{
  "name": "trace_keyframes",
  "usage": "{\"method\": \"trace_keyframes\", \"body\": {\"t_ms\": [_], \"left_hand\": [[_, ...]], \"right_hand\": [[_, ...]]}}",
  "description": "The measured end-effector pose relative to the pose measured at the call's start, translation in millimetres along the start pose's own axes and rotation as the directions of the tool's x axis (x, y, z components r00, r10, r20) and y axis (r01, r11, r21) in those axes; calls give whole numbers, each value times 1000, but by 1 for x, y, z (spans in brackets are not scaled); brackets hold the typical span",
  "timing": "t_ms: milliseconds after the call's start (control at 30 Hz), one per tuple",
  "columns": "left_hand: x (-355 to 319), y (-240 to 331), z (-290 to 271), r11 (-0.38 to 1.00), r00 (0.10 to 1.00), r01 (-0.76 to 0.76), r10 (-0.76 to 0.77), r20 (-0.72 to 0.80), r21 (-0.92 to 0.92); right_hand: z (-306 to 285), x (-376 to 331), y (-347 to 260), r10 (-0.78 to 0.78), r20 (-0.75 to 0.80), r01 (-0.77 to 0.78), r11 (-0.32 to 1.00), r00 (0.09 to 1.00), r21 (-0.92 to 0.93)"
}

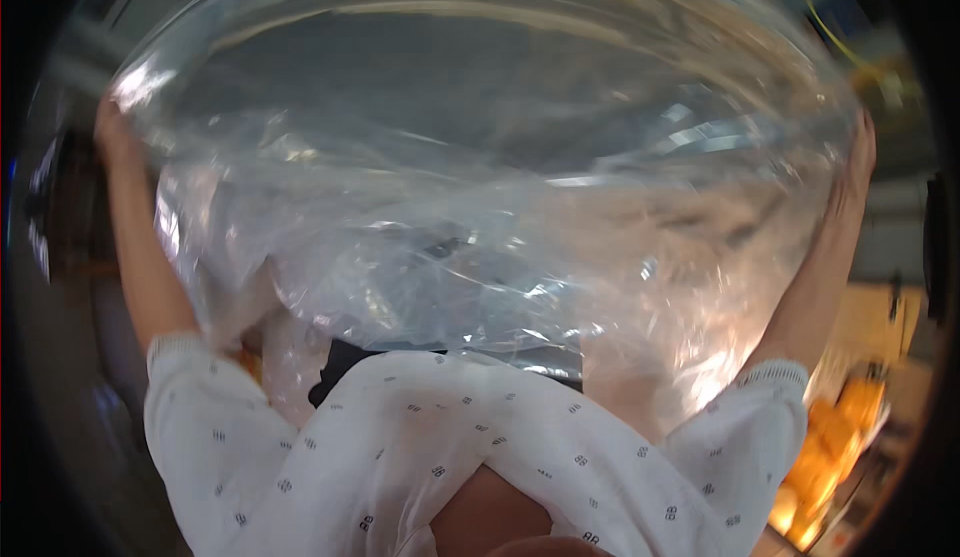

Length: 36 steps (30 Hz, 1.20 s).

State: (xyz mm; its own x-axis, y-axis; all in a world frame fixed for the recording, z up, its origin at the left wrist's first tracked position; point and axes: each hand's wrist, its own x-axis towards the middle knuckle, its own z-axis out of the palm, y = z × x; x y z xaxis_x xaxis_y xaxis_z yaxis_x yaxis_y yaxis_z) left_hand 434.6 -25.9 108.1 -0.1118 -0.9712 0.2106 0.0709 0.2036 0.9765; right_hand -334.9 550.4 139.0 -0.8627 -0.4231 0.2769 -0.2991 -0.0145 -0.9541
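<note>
A large, crinkled sheet of clear plastic film (480, 217) stretches across most of the view in front of my body. Whether it is a single sheet or a wide bag, I cannot tell. My left hand (117, 135) grips its far left edge, with the arm reaching up and outward. On the opposite side, my right hand (861, 147) is closed at the film's right edge. Both sets of fingers are partly hidden or blurred. Lower folds of the film hang down close to my white patterned shirt (480, 427), and a dark grey surface shows through its upper part.
Bright orange-yellow items (835, 437) lie at the lower right, below a tan panel (880, 322). A thin yellow cord (828, 35) runs down at the upper right. Dark objects (75, 202) stand beyond my left forearm.
</note>
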Motion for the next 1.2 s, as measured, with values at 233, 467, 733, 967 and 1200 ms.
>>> {"method": "trace_keyframes", "body": {"t_ms": [233, 467, 733, 967, 1200], "left_hand": [[46, -137, 91, 738, 872, -283, 464, -156, 612], [69, -140, 145, 865, 958, -171, 258, -125, 473], [76, -136, 152, 833, 947, -129, 264, -183, 537], [80, -141, 133, 979, 952, 7, 56, -300, 204], [87, -138, 132, 991, 935, -45, -4, -355, -129]], "right_hand": [[-17, 8, 187, -196, -144, 114, 888, 970, -446], [-40, 29, 187, -174, -117, 85, 838, 978, -539], [-26, 41, 175, -145, -134, 56, 855, 980, -515], [-4, 26, 153, -300, -274, -26, 630, 914, -776], [10, 4, 126, -134, -292, -5, 903, 947, -431]]}}
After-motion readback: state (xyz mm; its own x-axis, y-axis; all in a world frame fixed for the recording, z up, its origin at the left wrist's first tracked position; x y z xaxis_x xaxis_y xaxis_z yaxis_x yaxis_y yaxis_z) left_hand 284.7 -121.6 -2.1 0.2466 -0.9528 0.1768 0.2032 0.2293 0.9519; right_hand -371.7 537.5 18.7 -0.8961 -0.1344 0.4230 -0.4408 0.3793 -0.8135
